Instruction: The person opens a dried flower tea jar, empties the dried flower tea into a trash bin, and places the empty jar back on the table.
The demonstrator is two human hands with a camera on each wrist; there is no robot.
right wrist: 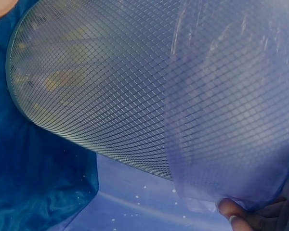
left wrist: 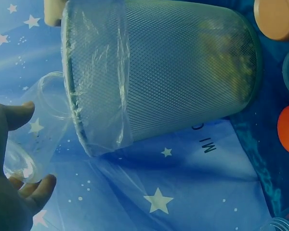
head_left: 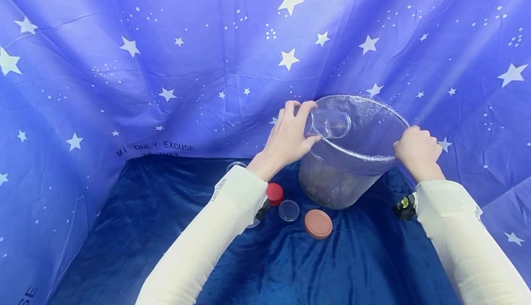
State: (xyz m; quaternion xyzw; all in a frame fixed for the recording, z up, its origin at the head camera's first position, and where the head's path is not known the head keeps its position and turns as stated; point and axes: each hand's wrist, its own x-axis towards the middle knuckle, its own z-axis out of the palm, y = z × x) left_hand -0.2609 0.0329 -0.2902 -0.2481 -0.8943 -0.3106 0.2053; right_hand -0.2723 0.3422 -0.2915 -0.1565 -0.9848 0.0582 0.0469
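My left hand [head_left: 288,134] holds a clear plastic jar [head_left: 338,121] by its sides, fingers on top and thumb below. The jar lies tilted on its side, its round mouth pointing over the rim of a wire mesh bin [head_left: 336,187]. In the left wrist view small specks show in the jar [left wrist: 45,127]. A thin clear plastic bag [left wrist: 103,82] lines the bin and folds over its rim. At the right side my right hand [head_left: 418,150] grips the bagged rim. Through the mesh, yellowish contents [left wrist: 226,57] show at the bin's bottom.
In front of the bin lie a red lid [head_left: 274,194], a clear round lid or dish [head_left: 289,210] and a salmon-coloured lid [head_left: 318,224] on dark blue cloth [head_left: 365,259]. Another clear container [head_left: 236,164] is partly hidden by my left sleeve. A starry curtain [head_left: 232,65] hangs close behind.
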